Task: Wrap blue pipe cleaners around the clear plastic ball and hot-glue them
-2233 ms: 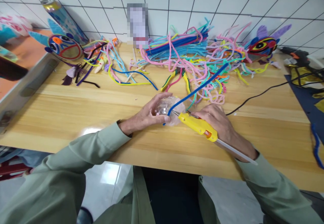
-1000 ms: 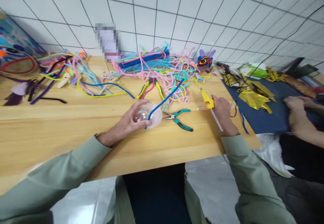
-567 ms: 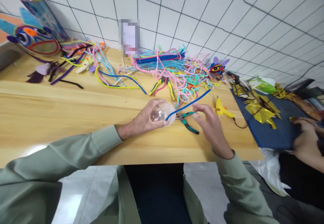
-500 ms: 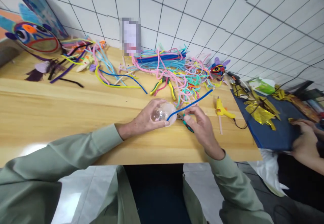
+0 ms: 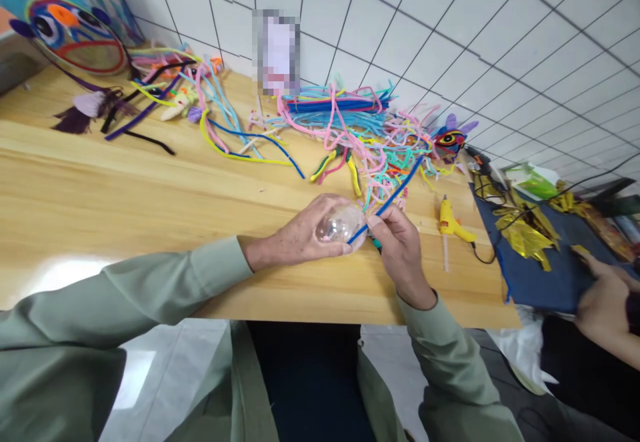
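My left hand [image 5: 320, 232] is closed around a clear plastic ball [image 5: 336, 223], its thumb pressing one end of a blue pipe cleaner [image 5: 403, 187] against the ball's side. The pipe cleaner runs up and to the right across my right hand [image 5: 400, 245], which pinches it between thumb and fingers close to the ball. Green-handled pliers [image 5: 377, 245] lie on the table, mostly hidden behind my right hand. Just beyond the ball rest yellow-and-green pliers [image 5: 356, 174] with spread handles.
Loose pipe cleaners [image 5: 345, 119] heap up along the tiled wall. A yellow glue gun [image 5: 453, 224] lies on the right with its cord. Decorated masks [image 5: 83, 35] stand at the far left. Gold foil [image 5: 527, 232] covers part of a blue mat, where another person's hand [image 5: 603, 289] shows.
My right hand has come in toward the ball and now grips the blue pipe cleaner, which points more steeply upward. The view has shifted slightly.
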Action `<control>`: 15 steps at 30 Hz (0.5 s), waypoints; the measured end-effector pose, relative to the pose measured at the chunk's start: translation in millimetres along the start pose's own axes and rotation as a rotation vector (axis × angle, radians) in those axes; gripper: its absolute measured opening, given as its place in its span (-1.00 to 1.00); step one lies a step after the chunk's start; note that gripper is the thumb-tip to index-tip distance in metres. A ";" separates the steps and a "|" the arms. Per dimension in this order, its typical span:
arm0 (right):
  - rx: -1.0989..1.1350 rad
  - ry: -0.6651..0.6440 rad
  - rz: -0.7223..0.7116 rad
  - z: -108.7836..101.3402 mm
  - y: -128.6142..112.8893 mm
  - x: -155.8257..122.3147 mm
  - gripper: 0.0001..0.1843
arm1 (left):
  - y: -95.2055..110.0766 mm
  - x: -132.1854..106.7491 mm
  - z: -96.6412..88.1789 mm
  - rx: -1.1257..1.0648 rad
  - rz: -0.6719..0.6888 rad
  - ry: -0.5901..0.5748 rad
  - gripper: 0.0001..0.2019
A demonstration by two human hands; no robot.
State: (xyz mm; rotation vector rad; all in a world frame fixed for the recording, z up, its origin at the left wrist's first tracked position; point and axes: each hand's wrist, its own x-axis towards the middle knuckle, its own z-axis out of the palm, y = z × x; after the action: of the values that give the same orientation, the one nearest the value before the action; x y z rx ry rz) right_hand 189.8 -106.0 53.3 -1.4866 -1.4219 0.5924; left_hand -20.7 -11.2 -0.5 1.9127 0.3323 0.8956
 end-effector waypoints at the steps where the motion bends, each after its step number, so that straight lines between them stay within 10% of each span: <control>1: 0.005 -0.004 0.003 0.4 0.6 1.8 -0.61 | 0.0 0.1 0.1 0.000 0.004 -0.003 -0.29; 15: 0.054 0.014 -0.001 7.9 9.3 9.8 -0.72 | -1.3 -2.4 0.2 -0.015 0.045 -0.034 -0.28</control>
State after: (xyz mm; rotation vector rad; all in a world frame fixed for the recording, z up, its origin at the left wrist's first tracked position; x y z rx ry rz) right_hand 189.5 -93.0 44.5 -1.4448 -1.3861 0.6137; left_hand -22.0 -12.1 -2.7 1.9258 0.2628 0.8913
